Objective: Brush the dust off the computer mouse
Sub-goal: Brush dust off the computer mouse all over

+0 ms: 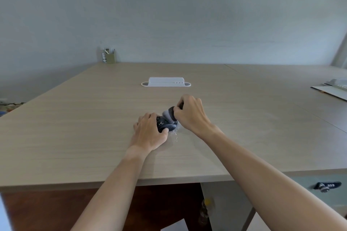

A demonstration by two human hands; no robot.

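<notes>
From the head view, the left hand (150, 133) curls its fingers and thumb round a dark rounded plastic computer mouse (166, 125) lying mid-way across the pale wood-grain desk (75, 127). The right hand (189, 113) grips a dark-handled brush with grey bristles (169, 113), its bristles touching the mouse's top.
</notes>
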